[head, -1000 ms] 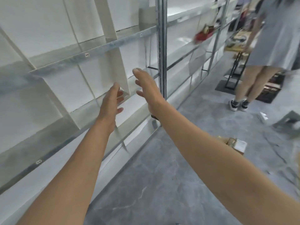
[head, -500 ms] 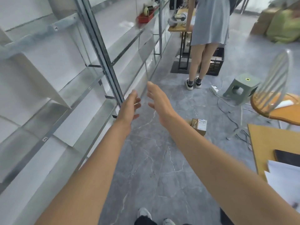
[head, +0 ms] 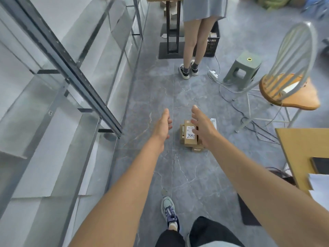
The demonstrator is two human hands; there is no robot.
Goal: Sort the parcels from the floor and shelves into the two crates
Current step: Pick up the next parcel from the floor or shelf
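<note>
Both arms were extended forward and downward over the floor. The left hand was held with the palm turned inward, fingers straight and loosely parted, thumb down; it gripped nothing. The right hand was likewise spread, palm facing left, fingers extended, and it gripped nothing. Both hands appeared above the parcels, which lay on the floor between them in the frame; whether the right hand touched the parcels could not be determined, since it overlapped their right edge.

The right hand and wrist concealed part of the stack, so the number of parcels could not be confirmed; at least two brown cardboard boxes were visible, the upper one bearing a white label with dark handwriting. A small white item just beyond the right hand was too small to identify. A black crate stood farther off, partly hidden by the legs of a second person, whose upper body was cut off by the frame. The left side was blurred.

The floor was grey stone-patterned tile with pale veins. The shelves at left were grey metal with slotted uprights. A green plastic stool stood near a chair with a wooden seat and curved pale spindle back. Cables trailed beneath them. A wooden counter occupied the right edge.
</note>
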